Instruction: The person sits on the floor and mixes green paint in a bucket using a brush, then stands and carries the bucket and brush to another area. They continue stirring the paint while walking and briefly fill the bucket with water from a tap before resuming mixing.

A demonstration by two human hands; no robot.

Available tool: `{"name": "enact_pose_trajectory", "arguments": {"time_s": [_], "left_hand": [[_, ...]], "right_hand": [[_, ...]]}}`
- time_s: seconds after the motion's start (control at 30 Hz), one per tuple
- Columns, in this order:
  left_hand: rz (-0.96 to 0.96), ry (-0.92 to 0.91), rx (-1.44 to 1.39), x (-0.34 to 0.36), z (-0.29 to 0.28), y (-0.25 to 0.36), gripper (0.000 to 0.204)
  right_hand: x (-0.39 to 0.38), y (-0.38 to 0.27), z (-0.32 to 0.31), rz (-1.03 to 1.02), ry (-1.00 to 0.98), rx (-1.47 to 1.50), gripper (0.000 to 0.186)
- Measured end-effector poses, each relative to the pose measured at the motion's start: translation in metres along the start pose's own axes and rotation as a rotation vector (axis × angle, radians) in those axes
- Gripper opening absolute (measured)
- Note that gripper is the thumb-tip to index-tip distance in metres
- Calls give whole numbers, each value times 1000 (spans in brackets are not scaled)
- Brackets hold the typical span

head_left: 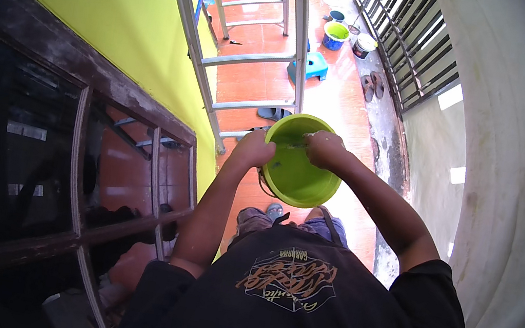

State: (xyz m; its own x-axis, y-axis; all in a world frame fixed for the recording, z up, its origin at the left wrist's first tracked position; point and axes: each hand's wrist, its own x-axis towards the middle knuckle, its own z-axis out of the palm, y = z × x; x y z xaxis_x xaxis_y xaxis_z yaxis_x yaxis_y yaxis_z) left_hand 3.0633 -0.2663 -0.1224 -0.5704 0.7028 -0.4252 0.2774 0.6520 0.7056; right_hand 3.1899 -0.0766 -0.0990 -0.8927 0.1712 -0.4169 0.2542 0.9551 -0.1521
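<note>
A lime-green bucket (304,183) is held up in front of my body, its open mouth facing me and its inside the same bright green. My left hand (255,150) is closed around the left side of its rim. Over the bucket's upper right part, my right hand (325,149) is closed, with a small pale piece showing at its fingertips; I cannot make out what that is. The bucket's wire handle (266,184) hangs down at its lower left.
A metal ladder (248,62) stands just beyond the bucket, beside the yellow-green wall (113,23). Behind it are a blue stool (312,67), a paint bucket (336,35) and a white pail (364,45). Sandals (372,85) lie near the railing (409,43). A dark-framed window (82,156) is at left.
</note>
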Motion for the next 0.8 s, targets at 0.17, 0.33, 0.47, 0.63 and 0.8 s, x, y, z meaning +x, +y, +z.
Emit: {"name": "enact_pose_trajectory", "arguments": {"time_s": [0.17,0.33,0.47,0.63,0.8], "left_hand": [[12,115,-3,13,3,14,41],[-48,108,-23,19,12,30,42],[-127,160,-47,29,26,48,43],[-188,204,-1,55,39,79,45],[-297,183,34,80,53,106,44]], "right_hand": [[-4,4,23,-59,59,40,37],[-1,31,32,-104,-65,33,36],[1,59,32,-160,-182,26,33],[34,106,9,-205,-201,37,29],[74,157,-5,-329,117,68,26]]}}
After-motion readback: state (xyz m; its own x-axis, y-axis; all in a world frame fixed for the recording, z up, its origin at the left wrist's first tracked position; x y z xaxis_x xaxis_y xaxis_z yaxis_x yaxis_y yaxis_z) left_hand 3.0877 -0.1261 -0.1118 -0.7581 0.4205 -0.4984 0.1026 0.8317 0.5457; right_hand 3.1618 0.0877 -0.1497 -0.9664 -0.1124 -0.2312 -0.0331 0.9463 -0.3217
